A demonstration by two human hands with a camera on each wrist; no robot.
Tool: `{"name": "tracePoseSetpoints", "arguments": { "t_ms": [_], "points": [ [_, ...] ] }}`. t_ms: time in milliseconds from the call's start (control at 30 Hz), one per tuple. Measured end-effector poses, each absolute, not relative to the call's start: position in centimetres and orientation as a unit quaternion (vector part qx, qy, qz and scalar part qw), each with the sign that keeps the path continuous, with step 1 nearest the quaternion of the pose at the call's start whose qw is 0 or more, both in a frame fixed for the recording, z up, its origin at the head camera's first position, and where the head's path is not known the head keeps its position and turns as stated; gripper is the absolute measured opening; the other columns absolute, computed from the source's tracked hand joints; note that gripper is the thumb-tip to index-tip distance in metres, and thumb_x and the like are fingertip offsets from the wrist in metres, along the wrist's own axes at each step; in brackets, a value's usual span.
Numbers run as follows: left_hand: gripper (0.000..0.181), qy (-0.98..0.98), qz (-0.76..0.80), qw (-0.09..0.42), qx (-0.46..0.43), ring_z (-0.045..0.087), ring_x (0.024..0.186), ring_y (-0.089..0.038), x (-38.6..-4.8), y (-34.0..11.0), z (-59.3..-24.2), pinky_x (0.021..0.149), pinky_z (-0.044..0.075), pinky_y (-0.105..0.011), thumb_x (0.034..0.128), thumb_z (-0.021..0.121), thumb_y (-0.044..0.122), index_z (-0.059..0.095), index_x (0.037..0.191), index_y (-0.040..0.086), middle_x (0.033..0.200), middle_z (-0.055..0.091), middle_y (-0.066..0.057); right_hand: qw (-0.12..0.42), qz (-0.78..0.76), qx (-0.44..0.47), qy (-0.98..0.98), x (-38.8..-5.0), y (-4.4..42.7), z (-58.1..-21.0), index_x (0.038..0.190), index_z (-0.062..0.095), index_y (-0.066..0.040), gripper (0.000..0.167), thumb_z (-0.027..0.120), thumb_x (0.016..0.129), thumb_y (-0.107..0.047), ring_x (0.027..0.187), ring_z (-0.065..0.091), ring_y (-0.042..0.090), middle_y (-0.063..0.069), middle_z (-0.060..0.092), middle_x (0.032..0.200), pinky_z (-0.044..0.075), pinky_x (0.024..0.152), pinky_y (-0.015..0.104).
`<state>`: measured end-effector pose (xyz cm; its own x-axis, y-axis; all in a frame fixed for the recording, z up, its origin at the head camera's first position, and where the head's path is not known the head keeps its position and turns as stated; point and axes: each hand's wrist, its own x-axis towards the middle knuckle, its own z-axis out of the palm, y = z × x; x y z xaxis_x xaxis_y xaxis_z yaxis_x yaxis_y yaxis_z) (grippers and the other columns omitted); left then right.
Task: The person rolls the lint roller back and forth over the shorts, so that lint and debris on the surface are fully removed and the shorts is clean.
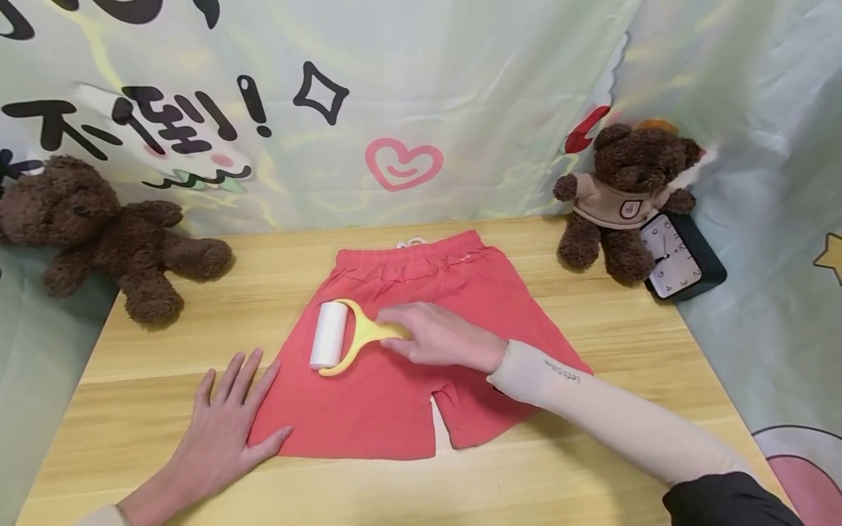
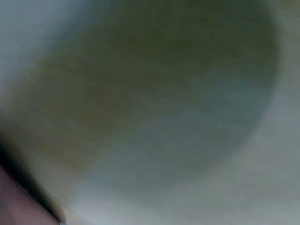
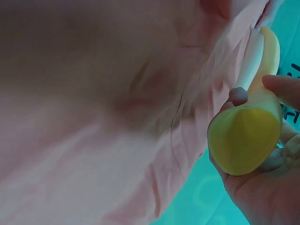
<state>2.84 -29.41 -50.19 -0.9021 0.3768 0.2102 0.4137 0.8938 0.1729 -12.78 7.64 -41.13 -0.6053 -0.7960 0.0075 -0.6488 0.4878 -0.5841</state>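
We see red shorts [image 1: 395,402] laid flat on the table [image 1: 151,409], presumably for even rolling. Right hand [image 1: 437,336] grips the yellow-handled roller [image 1: 362,336], its cylinder against the cloth; left hand [image 1: 220,442], 5 digits spread, touches the shorts' edge, probably steadying them.

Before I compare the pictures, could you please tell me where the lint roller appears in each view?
Head: the lint roller is left of centre on the red shorts, held by the right hand.
Left wrist: not visible; the picture is blurred.
Right wrist: right side, yellow handle end towards the camera, white roll above it.
Shared landmark, head and right wrist only: the red shorts, pinkish in the latter.
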Motion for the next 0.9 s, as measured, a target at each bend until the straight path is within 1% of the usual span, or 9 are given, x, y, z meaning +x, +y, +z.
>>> {"name": "tracePoseSetpoints", "arguments": {
  "t_ms": [167, 233, 433, 567, 767, 900],
  "points": [
    [0.099, -0.967, -0.11, 0.095, -0.207, 0.029, 0.155, -0.048, 2.8, -29.4, -50.1, 0.112, 0.02, -0.078, 0.0959, 0.061, 0.077, 0.043, 0.168, 0.011, 0.173, 0.031, -0.021, 0.14, -0.282, -0.413, 0.855, -13.1, 8.7, -41.1, 0.121, 0.073, -0.018, 0.019, 0.079, 0.103, -0.021, 0.077, 0.055, 0.009, -0.01, 0.062, 0.094, 0.051, 0.071, 0.027],
    [0.099, -0.967, -0.111, 0.096, -0.208, 0.029, 0.155, -0.048, 2.8, -29.4, -50.1, 0.112, 0.021, -0.078, 0.0964, 0.06, 0.077, 0.043, 0.168, 0.011, 0.173, 0.031, -0.021, 0.143, -0.285, -0.41, 0.855, -13.1, 9.1, -41.0, 0.122, 0.074, -0.018, 0.021, 0.08, 0.102, -0.021, 0.077, 0.056, 0.01, -0.011, 0.063, 0.095, 0.052, 0.072, 0.028],
    [0.101, -0.969, -0.106, 0.086, -0.204, 0.026, 0.157, -0.047, 2.8, -29.5, -50.3, 0.113, 0.02, -0.078, 0.0936, 0.067, 0.072, 0.039, 0.17, 0.012, 0.175, 0.028, -0.02, 0.155, -0.284, -0.402, 0.856, -13.4, 10.6, -40.9, 0.127, 0.076, -0.016, 0.026, 0.08, 0.102, -0.021, 0.081, 0.058, 0.011, -0.011, 0.067, 0.101, 0.054, 0.076, 0.031],
    [0.102, -0.97, -0.105, 0.083, -0.201, 0.025, 0.158, -0.046, 2.9, -29.5, -50.3, 0.114, 0.019, -0.078, 0.0921, 0.071, 0.069, 0.038, 0.171, 0.013, 0.175, 0.027, -0.019, 0.159, -0.283, -0.4, 0.857, -13.6, 11.8, -40.8, 0.13, 0.076, -0.015, 0.03, 0.081, 0.101, -0.021, 0.087, 0.06, 0.01, -0.01, 0.069, 0.108, 0.055, 0.081, 0.031],
    [0.101, -0.97, -0.106, 0.083, -0.203, 0.024, 0.159, -0.045, 2.9, -29.5, -50.4, 0.115, 0.019, -0.078, 0.0934, 0.071, 0.069, 0.038, 0.171, 0.013, 0.176, 0.027, -0.019, 0.157, -0.278, -0.404, 0.857, -13.9, 13.6, -40.4, 0.126, 0.077, -0.016, 0.026, 0.082, 0.1, -0.02, 0.083, 0.057, 0.011, -0.01, 0.068, 0.103, 0.054, 0.078, 0.032],
    [0.1, -0.97, -0.105, 0.085, -0.204, 0.025, 0.159, -0.045, 2.9, -29.5, -50.4, 0.114, 0.02, -0.078, 0.0937, 0.07, 0.069, 0.039, 0.171, 0.013, 0.176, 0.027, -0.019, 0.14, -0.261, -0.416, 0.86, -14.1, 14.9, -40.3, 0.126, 0.077, -0.015, 0.027, 0.082, 0.101, -0.021, 0.089, 0.06, 0.01, -0.01, 0.069, 0.107, 0.055, 0.082, 0.034]
  ]
}}
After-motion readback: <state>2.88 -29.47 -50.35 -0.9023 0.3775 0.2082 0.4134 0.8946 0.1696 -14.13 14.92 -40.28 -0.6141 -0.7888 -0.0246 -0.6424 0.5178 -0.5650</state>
